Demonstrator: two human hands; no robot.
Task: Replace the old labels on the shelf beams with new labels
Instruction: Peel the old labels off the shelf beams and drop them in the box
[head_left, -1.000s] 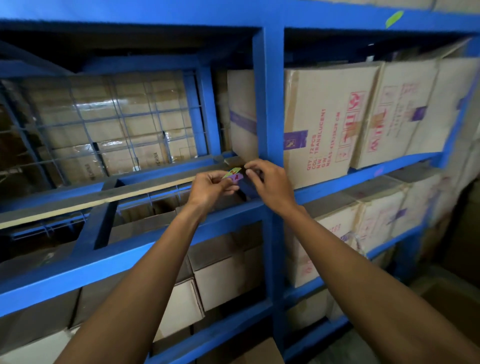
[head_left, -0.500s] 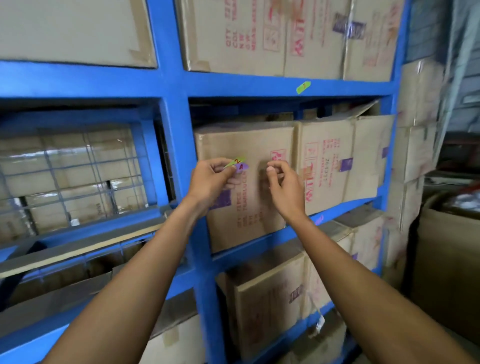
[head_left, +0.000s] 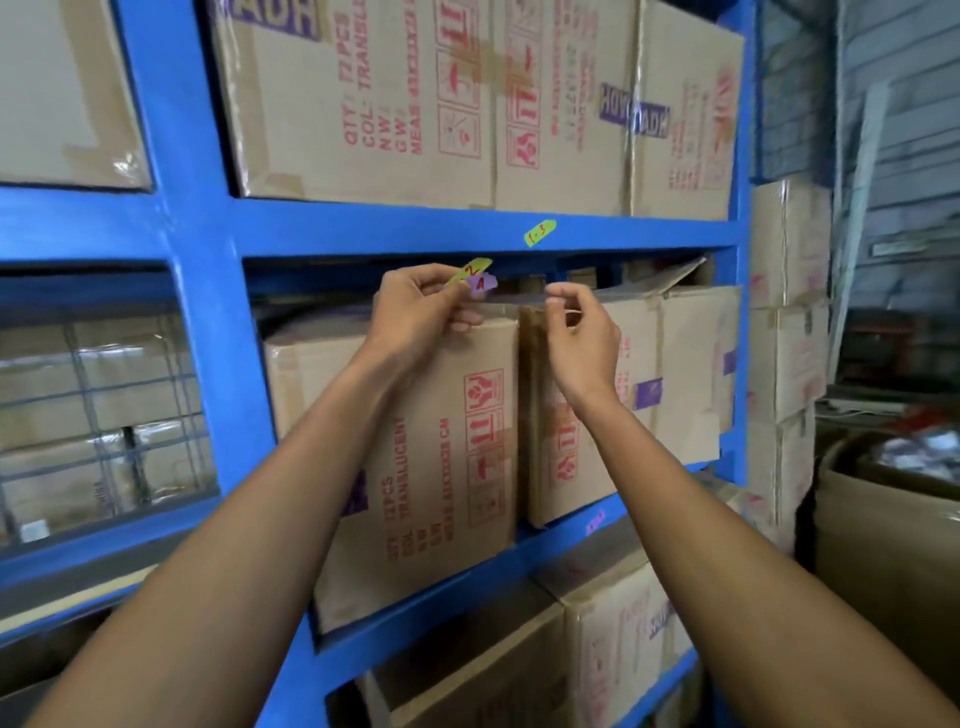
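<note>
Both hands are up before the shelf: our left hand (head_left: 415, 312) pinches a green label (head_left: 470, 270) and a purple label (head_left: 483, 284), our right hand (head_left: 579, 332) pinches nothing we can make out. Light, floppy, sticky, we judge; hold by edges. Old label (head_left: 540, 233) sits on the beam (head_left: 389, 226) above.

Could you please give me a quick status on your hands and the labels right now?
Left hand pinches a yellow-green paper label and a purple paper label. Right hand pinched shut, contents unclear. Green label on blue shelf beam. Nothing obstructing.

Blue steel racking (head_left: 202, 322) stacked with taped cartons (head_left: 363, 104); at right, perhaps a corrugated wall (head_left: 893, 130).
</note>
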